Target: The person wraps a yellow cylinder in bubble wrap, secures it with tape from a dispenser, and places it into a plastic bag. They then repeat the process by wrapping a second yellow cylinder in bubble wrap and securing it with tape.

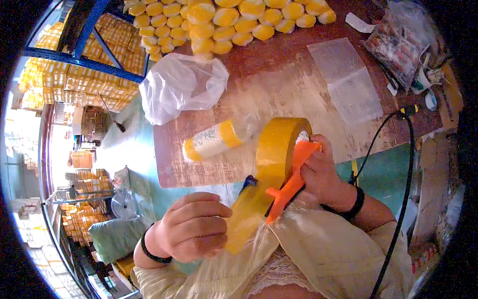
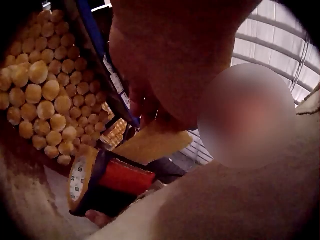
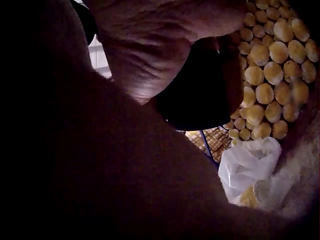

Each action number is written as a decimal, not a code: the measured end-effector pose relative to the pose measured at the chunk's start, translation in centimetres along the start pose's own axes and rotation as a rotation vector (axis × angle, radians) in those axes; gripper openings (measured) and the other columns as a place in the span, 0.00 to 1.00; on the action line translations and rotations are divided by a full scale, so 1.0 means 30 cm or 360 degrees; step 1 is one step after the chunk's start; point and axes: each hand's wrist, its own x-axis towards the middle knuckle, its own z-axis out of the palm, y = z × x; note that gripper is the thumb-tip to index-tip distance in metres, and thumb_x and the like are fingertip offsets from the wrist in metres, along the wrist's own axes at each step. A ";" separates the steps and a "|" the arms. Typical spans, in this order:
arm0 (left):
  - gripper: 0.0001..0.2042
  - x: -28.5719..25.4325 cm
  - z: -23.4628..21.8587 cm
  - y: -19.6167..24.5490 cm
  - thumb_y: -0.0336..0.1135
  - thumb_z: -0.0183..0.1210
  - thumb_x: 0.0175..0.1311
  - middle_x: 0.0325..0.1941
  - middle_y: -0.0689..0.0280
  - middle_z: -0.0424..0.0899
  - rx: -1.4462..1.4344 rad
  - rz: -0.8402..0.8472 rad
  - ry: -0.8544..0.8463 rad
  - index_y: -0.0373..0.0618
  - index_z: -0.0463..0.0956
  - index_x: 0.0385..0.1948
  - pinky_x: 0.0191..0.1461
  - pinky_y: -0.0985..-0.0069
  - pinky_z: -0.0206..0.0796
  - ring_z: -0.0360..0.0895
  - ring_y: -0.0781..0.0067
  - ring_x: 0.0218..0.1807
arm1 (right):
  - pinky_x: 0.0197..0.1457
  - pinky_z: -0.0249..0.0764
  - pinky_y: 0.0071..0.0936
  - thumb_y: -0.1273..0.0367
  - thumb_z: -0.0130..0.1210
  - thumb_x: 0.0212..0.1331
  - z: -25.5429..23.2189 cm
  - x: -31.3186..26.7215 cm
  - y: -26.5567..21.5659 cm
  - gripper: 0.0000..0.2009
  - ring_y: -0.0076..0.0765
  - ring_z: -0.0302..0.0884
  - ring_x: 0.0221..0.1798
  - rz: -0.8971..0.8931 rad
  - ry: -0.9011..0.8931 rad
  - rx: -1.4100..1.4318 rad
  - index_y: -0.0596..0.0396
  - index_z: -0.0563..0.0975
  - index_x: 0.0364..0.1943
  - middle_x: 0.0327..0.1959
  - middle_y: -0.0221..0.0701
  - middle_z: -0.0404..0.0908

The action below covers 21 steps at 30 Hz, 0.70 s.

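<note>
My right hand [image 1: 321,172] grips an orange tape dispenser [image 1: 294,182] fitted with a large yellow tape roll [image 1: 274,144]. A strip of yellow tape [image 1: 244,214] runs down from the roll to my left hand [image 1: 196,226], whose curled fingers pinch its free end. The left wrist view shows the same strip [image 2: 155,142] stretched between fingers and dispenser [image 2: 127,175]. In the right wrist view the dispenser is a dark shape under my right hand [image 3: 150,60]. Beyond the roll, on the table, lies a plastic-wrapped roll with yellow ends [image 1: 211,140].
A crumpled white plastic bag [image 1: 184,87] sits on the wooden table [image 1: 259,84], before a stack of yellow-ended rolls [image 1: 239,22]. Flat clear plastic bags [image 1: 346,79] lie to the right. A black cable [image 1: 411,159] hangs beside my right arm.
</note>
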 end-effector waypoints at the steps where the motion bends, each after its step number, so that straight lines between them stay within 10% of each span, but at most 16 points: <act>1: 0.08 0.004 0.007 -0.003 0.30 0.61 0.44 0.31 0.64 0.76 -0.0043 0.0000 -0.0006 0.45 0.72 0.26 0.37 0.65 0.69 0.76 0.62 0.34 | 0.62 0.50 0.47 0.66 0.48 0.44 0.008 -0.009 0.014 0.11 0.47 0.72 0.44 -0.0120 0.0024 -0.0116 0.53 0.79 0.29 0.34 0.38 0.79; 4: 0.08 -0.007 0.036 -0.019 0.30 0.61 0.46 0.30 0.64 0.75 -0.0023 -0.0098 0.0073 0.44 0.71 0.27 0.36 0.65 0.69 0.75 0.62 0.33 | 0.62 0.51 0.46 0.64 0.51 0.41 0.013 -0.009 0.019 0.14 0.47 0.72 0.43 -0.0099 0.0037 0.0008 0.54 0.78 0.33 0.35 0.39 0.78; 7: 0.07 -0.048 0.080 -0.058 0.28 0.60 0.47 0.29 0.63 0.75 -0.0055 -0.0251 0.0324 0.43 0.71 0.27 0.33 0.67 0.68 0.75 0.62 0.31 | 0.63 0.52 0.44 0.58 0.56 0.39 -0.071 0.037 -0.028 0.19 0.48 0.71 0.46 0.0011 -0.0752 -0.0060 0.54 0.76 0.36 0.37 0.39 0.78; 15: 0.06 -0.179 0.333 -0.306 0.23 0.61 0.46 0.24 0.64 0.74 -0.0295 -0.1445 0.1184 0.39 0.71 0.22 0.34 0.78 0.64 0.72 0.71 0.28 | 0.57 0.59 0.43 0.53 0.62 0.37 0.015 -0.028 0.017 0.28 0.52 0.69 0.45 0.0129 -0.0392 0.0194 0.60 0.73 0.40 0.37 0.45 0.74; 21: 0.05 -0.183 0.436 -0.497 0.27 0.59 0.50 0.21 0.61 0.75 0.0116 -0.1553 0.0930 0.38 0.73 0.21 0.29 0.78 0.64 0.73 0.69 0.25 | 0.47 0.64 0.41 0.61 0.62 0.38 0.026 0.002 0.047 0.22 0.53 0.69 0.42 0.0576 -0.0373 0.0486 0.60 0.73 0.39 0.37 0.45 0.74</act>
